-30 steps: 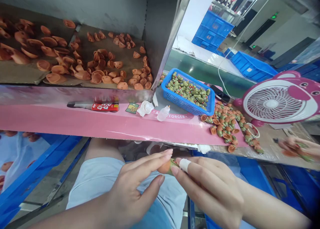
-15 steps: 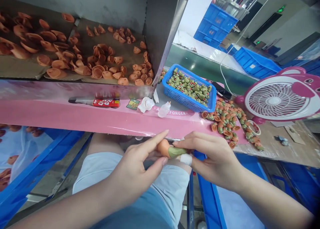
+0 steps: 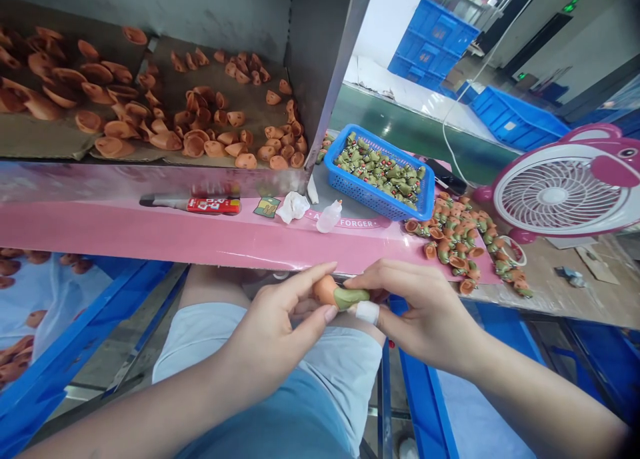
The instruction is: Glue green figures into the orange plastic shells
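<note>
We are facing a pink table (image 3: 165, 232), where a fan (image 3: 559, 195) is standing right of a blue basket (image 3: 370, 194). Near the table's front edge, our left hand (image 3: 273, 325) is pinching the orange end of a small piece (image 3: 345, 297), and our right hand (image 3: 425, 312) is gripping its green end.

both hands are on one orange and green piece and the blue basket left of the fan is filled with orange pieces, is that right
The colour is off: the head view shows the blue basket left of the fan filled with green pieces. The left hand and right hand are both on one orange and green piece, as you say.
</note>
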Demonstrator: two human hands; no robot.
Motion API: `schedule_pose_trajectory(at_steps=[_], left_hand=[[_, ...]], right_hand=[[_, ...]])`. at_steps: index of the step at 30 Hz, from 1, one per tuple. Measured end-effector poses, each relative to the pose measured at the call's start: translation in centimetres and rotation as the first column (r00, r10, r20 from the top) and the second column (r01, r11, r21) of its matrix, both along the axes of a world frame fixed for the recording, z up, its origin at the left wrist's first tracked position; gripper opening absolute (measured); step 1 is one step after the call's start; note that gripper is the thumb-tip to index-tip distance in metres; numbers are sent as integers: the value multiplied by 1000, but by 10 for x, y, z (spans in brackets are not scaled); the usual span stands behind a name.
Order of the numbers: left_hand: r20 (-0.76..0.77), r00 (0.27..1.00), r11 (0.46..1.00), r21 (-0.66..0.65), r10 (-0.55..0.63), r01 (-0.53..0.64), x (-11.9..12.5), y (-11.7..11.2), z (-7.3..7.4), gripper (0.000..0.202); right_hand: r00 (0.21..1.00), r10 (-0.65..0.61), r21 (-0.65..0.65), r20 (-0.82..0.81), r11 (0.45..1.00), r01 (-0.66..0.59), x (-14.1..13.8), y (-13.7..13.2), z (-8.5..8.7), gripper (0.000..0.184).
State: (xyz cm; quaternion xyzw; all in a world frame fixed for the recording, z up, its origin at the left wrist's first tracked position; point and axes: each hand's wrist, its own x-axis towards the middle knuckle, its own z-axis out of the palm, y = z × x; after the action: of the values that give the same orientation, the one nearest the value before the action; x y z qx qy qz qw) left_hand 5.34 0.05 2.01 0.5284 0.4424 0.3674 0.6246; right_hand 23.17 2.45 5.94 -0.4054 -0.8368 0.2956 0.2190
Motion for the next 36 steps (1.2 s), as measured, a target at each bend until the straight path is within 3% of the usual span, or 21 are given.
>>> schedule_pose_trajectory(at_steps=[13,17,25,36], left_hand=[[-152,988,992,122,-18,37,-2,-13,0,39],[-111,993,999,31,-28,31,-1,-13,-1,38],[137,990,969,-246,14,20,4,-10,0,35],[210,977,937,-348,42,35,5,-7,-4,33]], right_hand=[[997,18,55,-81,998,-14,0,-9,-4,19],[997,7,30,-73,1000,-5,0,-10,-6,20],[999,-19,-26,-29,1000,18,0,-9,-6,16],[998,-55,-97,-20,994,53,-1,-8,-9,18]])
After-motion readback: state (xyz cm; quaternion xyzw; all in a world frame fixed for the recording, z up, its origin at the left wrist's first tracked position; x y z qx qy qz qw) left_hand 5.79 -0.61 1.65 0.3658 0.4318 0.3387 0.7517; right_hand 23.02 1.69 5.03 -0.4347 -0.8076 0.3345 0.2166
